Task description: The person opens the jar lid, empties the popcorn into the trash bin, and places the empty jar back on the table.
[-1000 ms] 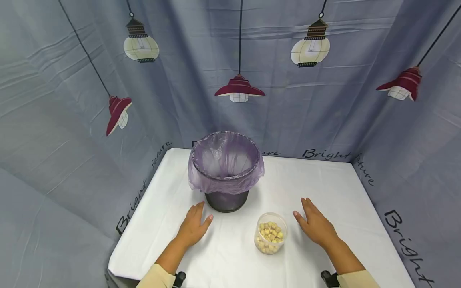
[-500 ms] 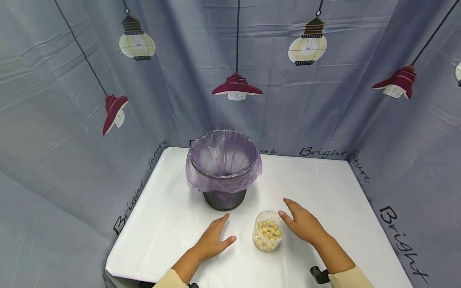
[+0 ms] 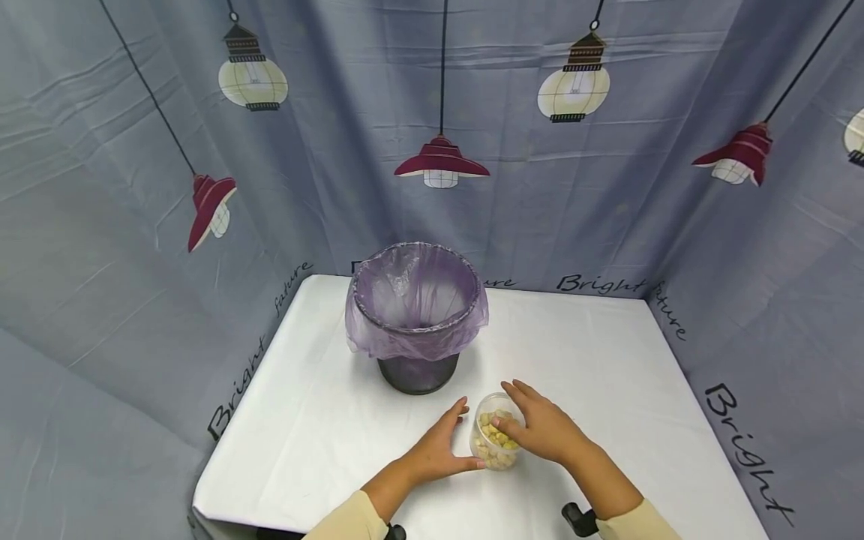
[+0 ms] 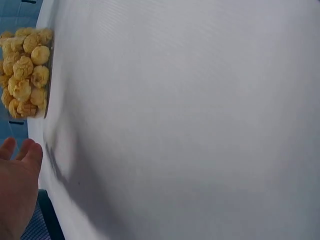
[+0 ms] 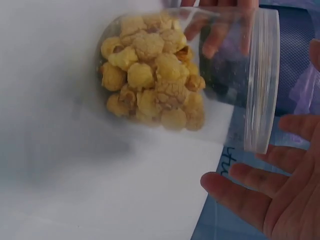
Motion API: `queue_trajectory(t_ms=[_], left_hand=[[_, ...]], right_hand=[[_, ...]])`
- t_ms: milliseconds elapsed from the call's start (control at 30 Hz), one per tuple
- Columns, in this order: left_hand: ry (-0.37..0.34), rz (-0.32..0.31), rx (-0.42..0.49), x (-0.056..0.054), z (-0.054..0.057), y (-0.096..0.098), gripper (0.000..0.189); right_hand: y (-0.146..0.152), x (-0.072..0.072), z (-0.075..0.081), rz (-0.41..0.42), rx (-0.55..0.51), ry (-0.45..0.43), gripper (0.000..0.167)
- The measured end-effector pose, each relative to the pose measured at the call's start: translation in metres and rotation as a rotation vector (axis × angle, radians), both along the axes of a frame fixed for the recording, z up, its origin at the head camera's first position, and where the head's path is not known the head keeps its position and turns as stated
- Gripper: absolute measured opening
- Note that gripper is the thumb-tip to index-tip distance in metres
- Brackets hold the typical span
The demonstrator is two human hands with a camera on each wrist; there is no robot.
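Observation:
A clear plastic jar (image 3: 496, 460) stands upright without a lid, partly filled with round yellow popcorn (image 5: 150, 70). My left hand (image 3: 435, 451) is at the jar's left side, thumb and fingers spread toward it. In the right wrist view, left fingers (image 5: 216, 37) show at the jar's far side; whether they touch it I cannot tell. From the right, my right hand (image 3: 548, 429) reaches by the jar's rim (image 5: 262, 80), fingers extended and not wrapped around it. In the left wrist view, only part of the left hand (image 4: 17, 187) appears, beside the popcorn.
Behind the jar, to its left, stands a black waste bin (image 3: 418, 375) lined with a purple bag (image 3: 418, 346). A white cloth covers the table (image 3: 580, 352). Blue-grey curtains (image 3: 324, 135) printed with lamps enclose its back and sides.
My left hand has moved right, up to the jar. The right hand has moved left to the jar's rim. Jar and bin stay in place, while the head view shifts slightly.

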State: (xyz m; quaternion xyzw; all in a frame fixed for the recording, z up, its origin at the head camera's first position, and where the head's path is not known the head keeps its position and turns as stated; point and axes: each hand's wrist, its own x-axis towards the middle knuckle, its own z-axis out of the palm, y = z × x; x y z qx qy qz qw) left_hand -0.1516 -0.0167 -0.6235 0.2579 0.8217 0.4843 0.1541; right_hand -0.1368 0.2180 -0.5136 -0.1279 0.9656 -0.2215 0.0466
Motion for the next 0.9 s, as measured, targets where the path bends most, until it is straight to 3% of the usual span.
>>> queue_trajectory(t_ms=[133,267,633,900], left_hand=[[-0.066,-0.005,0.073,-0.001,-0.001,0.011,0.113],[-0.087,-0.02,0.119,-0.001,-0.002,0.017,0.114],[-0.054,-0.111,0.285,-0.006,-0.01,0.037,0.108],[0.02,-0.06,0.208,-0.01,-0.013,0.045,0.107]], right_hand=[[-0.003,0.0,-0.005,0.015,0.009,0.01,0.074],[-0.006,0.001,-0.011,0.01,0.012,0.003,0.076],[-0.014,0.002,-0.013,0.009,0.033,-0.021,0.089],[-0.016,0.001,-0.016,-0.012,0.062,0.014,0.099]])
